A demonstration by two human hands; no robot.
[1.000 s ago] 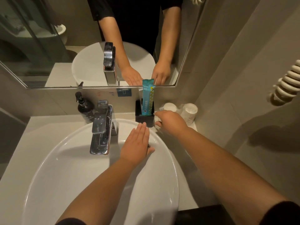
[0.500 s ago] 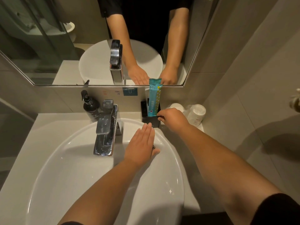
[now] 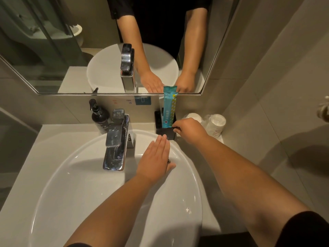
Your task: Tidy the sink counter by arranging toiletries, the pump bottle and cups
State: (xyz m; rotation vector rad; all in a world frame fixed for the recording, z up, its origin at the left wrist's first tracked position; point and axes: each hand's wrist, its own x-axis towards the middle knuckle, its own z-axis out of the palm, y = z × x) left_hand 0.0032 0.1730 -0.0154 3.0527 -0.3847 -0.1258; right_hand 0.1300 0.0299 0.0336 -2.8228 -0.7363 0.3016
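A black square holder (image 3: 165, 131) stands on the counter behind the basin, with a tall blue sachet (image 3: 169, 107) upright in it. My right hand (image 3: 189, 130) grips the holder's right front corner with fingertips. My left hand (image 3: 154, 159) lies flat, fingers together, on the white basin's (image 3: 71, 175) back rim, just in front of the holder. A black pump bottle (image 3: 99, 116) stands left of the chrome tap (image 3: 116, 139). Two wrapped white cups (image 3: 216, 124) lie on their sides at the right, behind my right hand; the nearer cup (image 3: 193, 115) is partly hidden.
A mirror (image 3: 71, 50) runs above the counter and reflects both arms and the tap. The tiled wall (image 3: 267, 86) closes in on the right. Bare grey counter (image 3: 21, 166) stretches left of the basin.
My right hand has slid left from beside the cups onto the holder's right front corner. The left hand has stayed on the basin rim. The camera has shifted slightly.
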